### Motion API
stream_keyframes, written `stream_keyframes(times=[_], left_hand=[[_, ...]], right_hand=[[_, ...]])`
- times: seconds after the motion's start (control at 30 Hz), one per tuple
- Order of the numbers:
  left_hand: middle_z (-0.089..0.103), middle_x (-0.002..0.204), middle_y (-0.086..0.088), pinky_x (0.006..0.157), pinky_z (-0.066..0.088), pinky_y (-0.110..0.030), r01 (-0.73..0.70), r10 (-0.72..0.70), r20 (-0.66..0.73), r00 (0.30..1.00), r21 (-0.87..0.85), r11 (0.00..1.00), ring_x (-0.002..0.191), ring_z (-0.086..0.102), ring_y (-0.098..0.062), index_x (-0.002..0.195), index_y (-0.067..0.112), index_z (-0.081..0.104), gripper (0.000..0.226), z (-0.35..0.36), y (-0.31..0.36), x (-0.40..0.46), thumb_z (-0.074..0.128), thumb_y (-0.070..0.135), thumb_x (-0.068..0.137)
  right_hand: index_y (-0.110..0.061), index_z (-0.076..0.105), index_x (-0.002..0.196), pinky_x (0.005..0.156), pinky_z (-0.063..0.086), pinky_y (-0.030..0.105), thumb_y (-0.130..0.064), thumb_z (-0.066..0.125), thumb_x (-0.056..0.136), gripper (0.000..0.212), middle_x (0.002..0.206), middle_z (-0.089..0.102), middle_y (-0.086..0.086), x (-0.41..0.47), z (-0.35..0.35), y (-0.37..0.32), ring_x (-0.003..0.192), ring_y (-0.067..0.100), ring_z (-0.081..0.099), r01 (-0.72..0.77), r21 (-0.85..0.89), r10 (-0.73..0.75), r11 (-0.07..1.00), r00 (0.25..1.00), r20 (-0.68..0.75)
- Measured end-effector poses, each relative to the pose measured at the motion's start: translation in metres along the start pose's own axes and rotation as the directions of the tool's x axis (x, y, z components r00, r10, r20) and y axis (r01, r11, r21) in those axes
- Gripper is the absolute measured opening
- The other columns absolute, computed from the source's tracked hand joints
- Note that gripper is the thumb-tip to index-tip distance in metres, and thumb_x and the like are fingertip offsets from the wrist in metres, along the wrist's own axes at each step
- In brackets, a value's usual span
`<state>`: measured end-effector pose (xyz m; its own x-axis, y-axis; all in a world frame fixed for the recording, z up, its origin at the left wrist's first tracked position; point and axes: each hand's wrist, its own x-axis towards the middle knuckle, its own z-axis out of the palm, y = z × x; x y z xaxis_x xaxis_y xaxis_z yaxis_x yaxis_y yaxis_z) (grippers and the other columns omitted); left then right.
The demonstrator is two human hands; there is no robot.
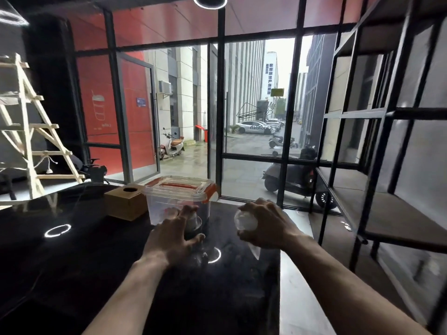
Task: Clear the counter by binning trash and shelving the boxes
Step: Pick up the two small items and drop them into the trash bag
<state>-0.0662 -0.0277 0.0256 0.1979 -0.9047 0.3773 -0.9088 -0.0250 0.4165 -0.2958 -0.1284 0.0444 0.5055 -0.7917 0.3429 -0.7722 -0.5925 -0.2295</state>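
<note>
A clear plastic storage box (pixel 169 201) with an orange-handled lid stands on the black counter (pixel 72 262). Left of it sits a wooden tissue box (pixel 127 201) with a round hole on top. My right hand (pixel 263 226) is closed around a crumpled white wad of trash (pixel 245 221), held just above the counter's right edge. My left hand (pixel 173 235) reaches with spread fingers around a small dark cup-like object (pixel 193 224) in front of the clear box; whether it grips it is unclear.
A black metal shelving unit (pixel 387 165) stands at the right. Behind the counter are glass walls with black frames and an open door. A wooden ladder shelf (pixel 31 131) stands at the far left. Scooters are parked outside.
</note>
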Motion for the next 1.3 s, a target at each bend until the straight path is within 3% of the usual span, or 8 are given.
stream_keyframes(times=[0.2,0.37,0.47,0.6,0.93,1.1,1.3], left_hand=[[0.053,0.139,-0.004,0.097,0.053,-0.045,-0.05,0.05,-0.022,0.999,-0.001,0.999,0.115,0.062,-0.029,0.14,0.038,0.039,0.071,0.04,0.097,-0.006,0.074,0.045,0.079],[0.059,0.119,-0.005,0.09,0.055,-0.045,-0.041,0.041,0.016,0.999,0.035,0.999,0.104,0.066,-0.031,0.136,0.044,0.036,0.069,0.088,0.191,-0.011,0.07,0.051,0.077],[0.056,0.124,-0.004,0.088,0.055,-0.048,-0.038,0.037,0.036,0.999,0.016,0.999,0.104,0.066,-0.034,0.134,0.046,0.037,0.069,0.115,0.234,-0.011,0.069,0.054,0.073],[0.056,0.126,0.0,0.089,0.052,-0.04,-0.027,0.028,0.056,0.998,-0.013,1.0,0.107,0.064,-0.032,0.134,0.045,0.04,0.067,0.147,0.267,-0.013,0.07,0.049,0.074],[0.053,0.126,0.0,0.086,0.052,-0.044,0.002,0.001,0.104,0.995,-0.033,0.999,0.105,0.064,-0.035,0.136,0.044,0.042,0.068,0.225,0.257,0.001,0.072,0.047,0.075],[0.054,0.125,0.0,0.085,0.052,-0.045,0.049,-0.043,0.151,0.988,-0.04,0.998,0.103,0.064,-0.035,0.136,0.043,0.042,0.068,0.276,0.225,-0.008,0.073,0.045,0.076],[0.054,0.125,0.001,0.085,0.054,-0.042,0.16,-0.151,0.234,0.961,-0.022,0.987,0.103,0.065,-0.033,0.135,0.041,0.043,0.065,0.347,0.183,-0.039,0.075,0.043,0.078]], right_hand=[[-0.037,0.057,0.126,0.093,0.05,0.038,-0.062,0.065,0.062,0.07,0.118,0.06,0.004,-0.048,-0.041,0.086,0.112,0.027,0.055,-0.032,0.017,0.033,0.999,0.999,-0.035],[-0.035,0.056,0.128,0.088,0.047,0.037,-0.06,0.068,0.067,0.067,0.121,0.059,0.005,-0.087,-0.073,0.164,0.114,0.029,0.054,-0.033,-0.017,0.033,0.999,0.999,-0.037],[-0.033,0.054,0.134,0.09,0.046,0.038,-0.058,0.07,0.07,0.071,0.125,0.057,0.005,-0.104,-0.084,0.205,0.119,0.028,0.051,-0.063,-0.015,0.063,0.998,0.998,-0.015],[-0.033,0.054,0.135,0.096,0.048,0.043,-0.059,0.069,0.068,0.073,0.127,0.056,0.005,-0.117,-0.086,0.249,0.121,0.029,0.05,-0.098,0.001,0.098,0.995,0.995,0.023],[-0.031,0.056,0.134,0.091,0.051,0.045,-0.057,0.071,0.068,0.072,0.122,0.058,0.008,-0.116,-0.026,0.287,0.117,0.031,0.052,-0.126,-0.006,0.126,0.992,0.988,0.095],[-0.027,0.059,0.131,0.094,0.049,0.045,-0.057,0.071,0.067,0.072,0.122,0.06,0.011,-0.119,0.04,0.295,0.117,0.034,0.053,-0.14,-0.004,0.138,0.99,0.976,0.17],[-0.028,0.055,0.134,0.087,0.049,0.042,-0.052,0.072,0.069,0.071,0.122,0.057,0.008,-0.141,0.137,0.308,0.116,0.031,0.051,-0.2,0.029,0.178,0.979,0.922,0.345]])
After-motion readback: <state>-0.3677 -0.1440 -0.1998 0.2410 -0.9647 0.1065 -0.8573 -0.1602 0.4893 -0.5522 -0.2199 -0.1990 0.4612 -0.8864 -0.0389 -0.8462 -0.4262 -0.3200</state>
